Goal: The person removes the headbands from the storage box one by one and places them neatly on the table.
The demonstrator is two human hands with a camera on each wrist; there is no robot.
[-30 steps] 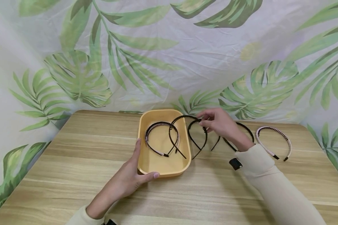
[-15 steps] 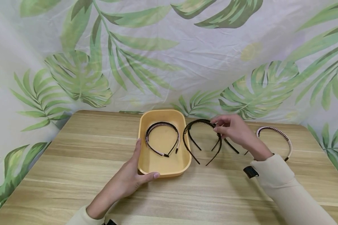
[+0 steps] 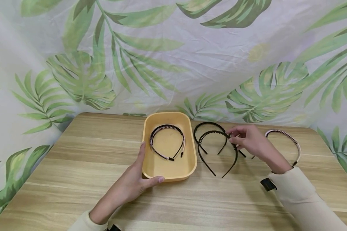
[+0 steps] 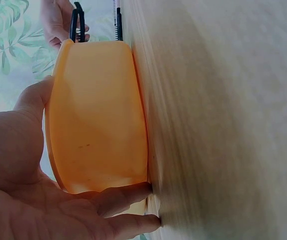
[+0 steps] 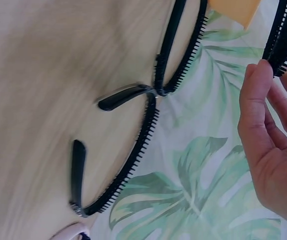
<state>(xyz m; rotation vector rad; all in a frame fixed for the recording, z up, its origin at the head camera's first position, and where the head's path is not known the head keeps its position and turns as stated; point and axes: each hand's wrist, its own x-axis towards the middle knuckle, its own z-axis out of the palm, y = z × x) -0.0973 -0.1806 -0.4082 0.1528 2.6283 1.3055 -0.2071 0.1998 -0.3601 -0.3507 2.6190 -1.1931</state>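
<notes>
My left hand (image 3: 130, 179) holds the near left corner of a yellow plastic box (image 3: 165, 169), its thumb over the near rim and its fingers along the left side. Inside lie nested headbands (image 3: 166, 126), black and pale pink. To the right of the box, my right hand (image 3: 250, 141) pinches a black toothed headband (image 3: 214, 132) by its upper right curve, ends pointing down toward me. In the right wrist view, thumb and fingertips grip this headband (image 5: 282, 37). Behind it another black headband (image 3: 207, 123) lies on the table.
A further black headband (image 3: 242, 154) is mostly hidden behind my right hand. Farther right lies a pale pink headband (image 3: 289, 136) with dark teeth. The wooden table (image 3: 84, 154) meets a leaf-patterned cloth (image 3: 150, 70) at its back edge.
My right hand has moved right and toward me with the black headband, which has come from over the box's right rim to beside the box. My left hand and the box have stayed put.
</notes>
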